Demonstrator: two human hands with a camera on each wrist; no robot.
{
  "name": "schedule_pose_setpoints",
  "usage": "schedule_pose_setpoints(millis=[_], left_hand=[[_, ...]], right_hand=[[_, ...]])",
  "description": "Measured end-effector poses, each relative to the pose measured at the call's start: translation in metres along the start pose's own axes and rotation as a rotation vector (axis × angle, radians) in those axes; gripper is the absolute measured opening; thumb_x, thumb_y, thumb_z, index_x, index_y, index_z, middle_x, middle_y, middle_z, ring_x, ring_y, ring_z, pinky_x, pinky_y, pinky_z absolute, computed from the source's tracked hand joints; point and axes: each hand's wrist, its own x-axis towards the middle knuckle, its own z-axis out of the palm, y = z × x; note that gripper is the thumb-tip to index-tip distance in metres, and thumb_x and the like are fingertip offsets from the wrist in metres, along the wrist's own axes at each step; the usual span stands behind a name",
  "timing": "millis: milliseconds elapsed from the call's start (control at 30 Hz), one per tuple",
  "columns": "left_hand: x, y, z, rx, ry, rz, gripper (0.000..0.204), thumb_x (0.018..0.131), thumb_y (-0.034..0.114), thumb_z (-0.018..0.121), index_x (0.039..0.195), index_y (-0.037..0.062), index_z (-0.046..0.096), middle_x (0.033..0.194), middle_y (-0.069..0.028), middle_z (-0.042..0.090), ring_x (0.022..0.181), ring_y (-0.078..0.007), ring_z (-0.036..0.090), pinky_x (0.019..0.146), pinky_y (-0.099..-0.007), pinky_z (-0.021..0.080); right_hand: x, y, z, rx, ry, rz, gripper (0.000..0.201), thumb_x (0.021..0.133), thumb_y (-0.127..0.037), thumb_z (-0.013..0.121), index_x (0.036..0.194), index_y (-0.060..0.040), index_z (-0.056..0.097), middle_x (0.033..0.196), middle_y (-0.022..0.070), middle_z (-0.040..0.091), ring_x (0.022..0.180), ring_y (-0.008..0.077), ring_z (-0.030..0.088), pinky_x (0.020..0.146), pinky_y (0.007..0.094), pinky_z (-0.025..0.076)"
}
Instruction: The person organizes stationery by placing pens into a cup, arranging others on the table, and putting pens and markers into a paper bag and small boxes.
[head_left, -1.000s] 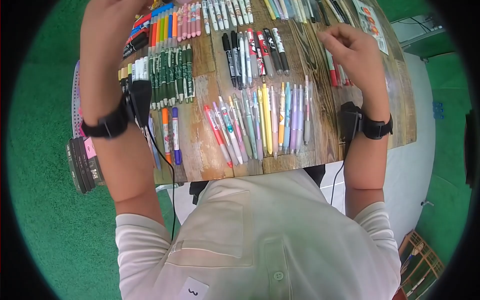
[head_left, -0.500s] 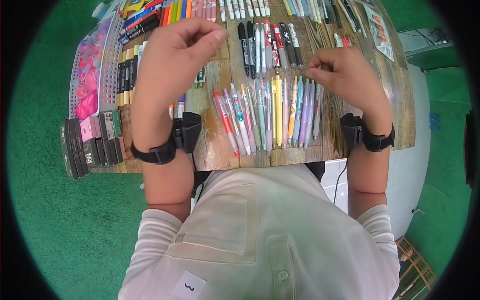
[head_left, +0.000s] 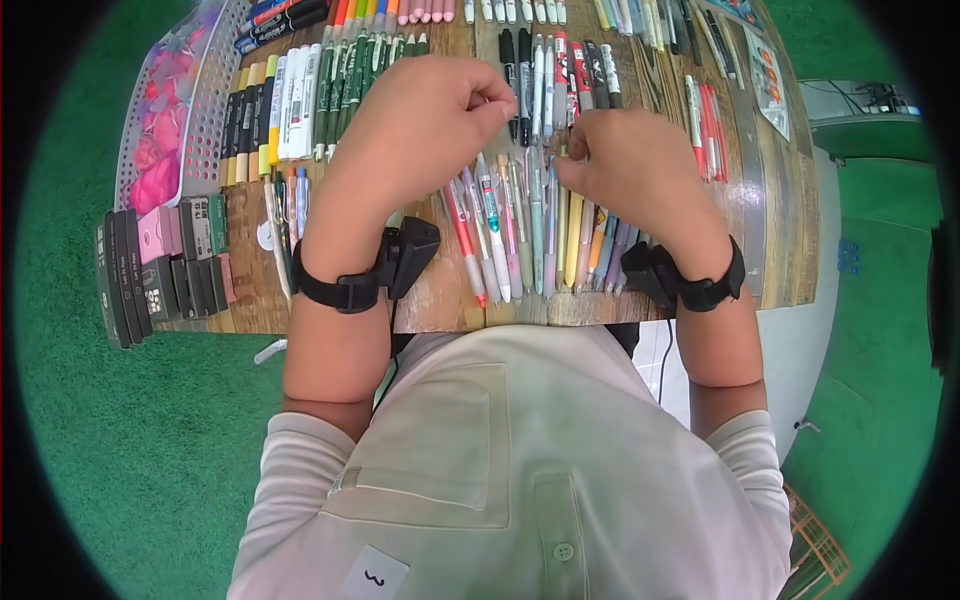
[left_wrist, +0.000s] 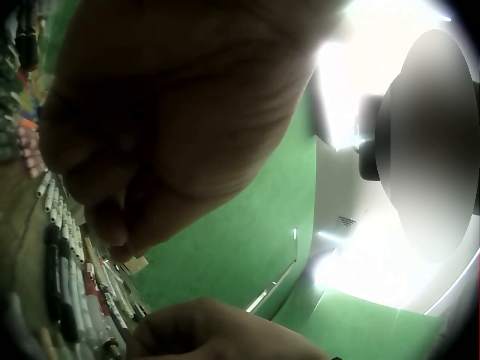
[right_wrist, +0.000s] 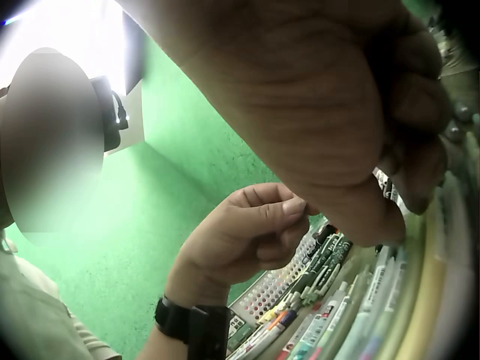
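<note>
My left hand hovers over the table with loosely curled fingers, its thumb close to the index finger and nothing seen between them. In the right wrist view the left hand shows the same bend. My right hand hangs over the upper ends of a row of slim pastel pens, fingers loosely bent and no pen visible in them. A yellow pen lies just beneath it. Just beyond both hands is a group of black, white and red pens.
Dark green pens, white markers and black-and-beige markers line the left. A perforated basket with pink items and dark boxes stand at the left edge. Red pens and a packet lie right.
My left hand has come from the far left down and rightward toward the middle. The right hand has moved left over the pastel pens.
</note>
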Motion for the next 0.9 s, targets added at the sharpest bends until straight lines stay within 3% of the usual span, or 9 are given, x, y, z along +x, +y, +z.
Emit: schedule_pose_setpoints(millis=[300, 600, 667, 800, 900], left_hand=[[0.0, 0.001, 0.01, -0.025, -0.009, 0.055, 0.017, 0.094, 0.016, 0.072, 0.098, 0.0, 0.074, 0.07, -0.0034, 0.066, 0.061, -0.0087, 0.057, 0.058, -0.0284, 0.047], [-0.001, 0.007, 0.017, 0.058, -0.051, 0.112, 0.017, 0.091, 0.016, 0.072, 0.098, 0.0007, 0.075, 0.074, -0.0124, 0.069, 0.062, -0.0189, 0.063, 0.061, -0.0332, 0.05], [-0.002, 0.005, 0.015, 0.07, -0.023, 0.103, 0.017, 0.09, 0.017, 0.072, 0.096, 0.0008, 0.075, 0.074, -0.013, 0.07, 0.063, -0.0215, 0.065, 0.062, -0.0332, 0.051], [-0.005, 0.006, 0.011, 0.15, -0.073, 0.118, 0.016, 0.088, 0.016, 0.073, 0.094, 0.0011, 0.075, 0.076, -0.014, 0.071, 0.065, -0.0252, 0.068, 0.064, -0.035, 0.052], [-0.007, 0.007, 0.009, 0.157, -0.142, 0.121, 0.015, 0.086, 0.015, 0.074, 0.094, 0.0018, 0.076, 0.078, -0.0147, 0.072, 0.069, -0.0277, 0.069, 0.066, -0.0364, 0.054]], right_hand=[[0.007, -0.006, 0.005, -0.016, -0.04, 0.073, 0.036, 0.084, -0.039, 0.073, 0.081, -0.0042, 0.078, 0.077, 0.0171, 0.073, 0.08, 0.0361, 0.073, 0.075, 0.0473, 0.058], [0.003, 0.014, 0.001, 0.135, 0.018, 0.103, 0.034, 0.082, -0.036, 0.072, 0.084, -0.0033, 0.079, 0.081, 0.0205, 0.073, 0.08, 0.0384, 0.072, 0.075, 0.0472, 0.058], [0.0, 0.022, -0.006, 0.141, 0.048, 0.186, 0.033, 0.083, -0.034, 0.072, 0.084, -0.0022, 0.078, 0.08, 0.0207, 0.072, 0.08, 0.0393, 0.071, 0.074, 0.0476, 0.057], [-0.004, 0.025, -0.012, 0.1, 0.01, 0.18, 0.03, 0.086, -0.031, 0.072, 0.083, -0.0023, 0.078, 0.079, 0.02, 0.072, 0.08, 0.0387, 0.071, 0.073, 0.0472, 0.056], [-0.004, 0.02, 0.0, 0.099, 0.077, 0.075, 0.028, 0.089, -0.029, 0.071, 0.083, -0.0025, 0.078, 0.079, 0.02, 0.072, 0.079, 0.0386, 0.071, 0.073, 0.0469, 0.056]])
